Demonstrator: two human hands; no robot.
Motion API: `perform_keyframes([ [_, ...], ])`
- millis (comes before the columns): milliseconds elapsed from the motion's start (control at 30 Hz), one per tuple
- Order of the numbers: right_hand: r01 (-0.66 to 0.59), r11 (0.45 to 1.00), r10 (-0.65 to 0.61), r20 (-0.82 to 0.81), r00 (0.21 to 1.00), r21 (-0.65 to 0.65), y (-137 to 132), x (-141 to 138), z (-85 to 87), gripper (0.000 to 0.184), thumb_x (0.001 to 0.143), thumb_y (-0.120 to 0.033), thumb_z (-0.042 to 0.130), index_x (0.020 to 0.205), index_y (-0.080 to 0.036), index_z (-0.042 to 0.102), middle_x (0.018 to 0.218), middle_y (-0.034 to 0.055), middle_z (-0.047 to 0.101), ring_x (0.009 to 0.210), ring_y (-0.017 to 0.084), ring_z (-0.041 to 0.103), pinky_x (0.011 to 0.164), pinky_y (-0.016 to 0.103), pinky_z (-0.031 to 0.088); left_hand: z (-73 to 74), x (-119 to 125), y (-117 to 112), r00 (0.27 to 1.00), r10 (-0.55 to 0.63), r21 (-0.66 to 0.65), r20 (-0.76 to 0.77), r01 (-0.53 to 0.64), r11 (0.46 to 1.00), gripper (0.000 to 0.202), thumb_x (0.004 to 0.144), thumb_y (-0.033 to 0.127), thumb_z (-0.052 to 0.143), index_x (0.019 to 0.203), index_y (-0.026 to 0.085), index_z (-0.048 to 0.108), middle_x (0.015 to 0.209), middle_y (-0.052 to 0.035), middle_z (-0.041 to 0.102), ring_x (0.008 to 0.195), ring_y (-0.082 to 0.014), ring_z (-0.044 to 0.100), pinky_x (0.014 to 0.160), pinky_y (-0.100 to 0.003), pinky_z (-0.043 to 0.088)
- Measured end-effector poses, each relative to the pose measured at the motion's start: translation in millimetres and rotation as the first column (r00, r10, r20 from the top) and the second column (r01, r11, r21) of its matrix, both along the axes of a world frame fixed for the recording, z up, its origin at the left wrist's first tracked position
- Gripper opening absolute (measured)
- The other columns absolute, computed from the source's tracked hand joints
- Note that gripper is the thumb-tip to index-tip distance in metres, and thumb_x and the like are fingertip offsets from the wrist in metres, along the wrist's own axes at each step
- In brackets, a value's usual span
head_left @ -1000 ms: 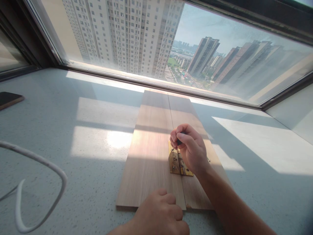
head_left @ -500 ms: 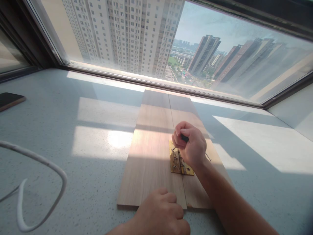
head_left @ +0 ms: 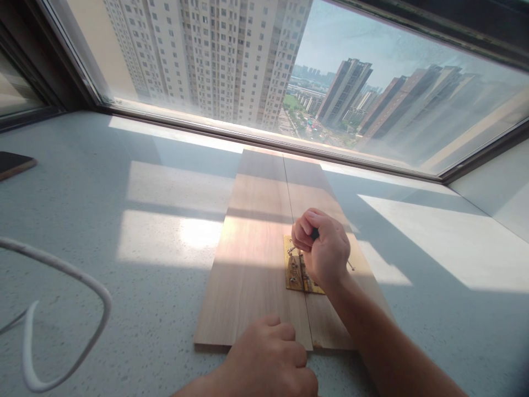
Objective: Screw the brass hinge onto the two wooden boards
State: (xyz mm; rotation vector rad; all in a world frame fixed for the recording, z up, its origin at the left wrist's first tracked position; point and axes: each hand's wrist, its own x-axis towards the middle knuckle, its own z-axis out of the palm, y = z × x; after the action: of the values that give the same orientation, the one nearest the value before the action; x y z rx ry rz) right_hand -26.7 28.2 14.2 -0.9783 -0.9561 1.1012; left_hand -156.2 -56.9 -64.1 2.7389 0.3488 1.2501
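Two light wooden boards (head_left: pixel 256 242) lie side by side on a grey speckled window sill (head_left: pixel 124 286), their long edges touching. A brass hinge (head_left: pixel 294 271) spans the seam near the front. My right hand (head_left: pixel 324 251) is closed in a fist around a dark tool handle (head_left: pixel 314 234), held upright over the hinge's top left corner; the tool's tip is hidden. My left hand (head_left: pixel 268 361) is curled shut and presses on the front edge of the boards. Whether it holds anything is hidden.
A white cable (head_left: pixel 61 286) loops across the sill at the left. A dark phone (head_left: pixel 14 164) lies at the far left edge. A small screw (head_left: pixel 351 267) rests on the right board beside my right hand. The window frame (head_left: pixel 268 140) runs behind the boards.
My right fist has turned slightly on the tool over the hinge. The view has shifted a little; my left hand stays on the boards' front edge.
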Motion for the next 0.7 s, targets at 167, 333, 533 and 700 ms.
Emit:
perform_keyframes([
  [167,-0.13,0.991,0.131,0.125,0.983,-0.015,4,18,4.7,0.017,0.075,-0.031,0.058,0.065,-0.022,0.047,0.051,-0.0071,0.038,0.046,0.01,0.033,0.048,0.025,0.028,-1.0,2,2,0.998,-0.004,0.0,0.065,0.004,1.0,0.051,0.077,0.043,0.075,0.056,0.019,0.036,0.049,0.0066,0.042,0.048,-0.0115,0.038,0.048,-0.029,0.016],
  [333,0.028,0.999,-0.025,0.948,0.318,0.017,-14,32,29.9,0.026,0.093,-0.04,0.044,0.079,-0.022,0.058,0.077,0.0018,0.062,0.072,0.018,0.055,0.066,0.033,0.037,-1.1,2,2,0.997,0.0,-0.009,0.078,0.0,1.0,0.052,0.08,0.044,0.074,0.055,0.018,0.035,0.048,0.0059,0.041,0.048,-0.012,0.035,0.047,-0.029,0.016],
  [533,0.269,0.955,0.24,0.866,-0.438,-0.129,-13,27,65.6,0.049,0.097,-0.059,0.026,0.069,-0.023,0.045,0.058,0.002,0.053,0.05,0.017,0.038,0.051,0.03,0.021,-1.2,3,1,0.995,-0.002,-0.011,0.101,0.003,1.0,0.051,0.083,0.042,0.07,0.055,0.018,0.035,0.048,0.0058,0.039,0.048,-0.012,0.035,0.047,-0.028,0.017],
  [700,-0.076,0.936,0.267,0.833,-0.485,-0.344,4,37,79.6,0.04,0.098,-0.048,0.034,0.068,-0.023,0.039,0.058,0.0014,0.052,0.049,0.015,0.036,0.052,0.03,0.021,-3.3,4,3,0.996,0.002,-0.012,0.09,-0.001,1.0,0.045,0.082,0.027,0.067,0.055,0.018,0.032,0.048,0.0056,0.038,0.048,-0.0119,0.034,0.048,-0.028,0.015],
])
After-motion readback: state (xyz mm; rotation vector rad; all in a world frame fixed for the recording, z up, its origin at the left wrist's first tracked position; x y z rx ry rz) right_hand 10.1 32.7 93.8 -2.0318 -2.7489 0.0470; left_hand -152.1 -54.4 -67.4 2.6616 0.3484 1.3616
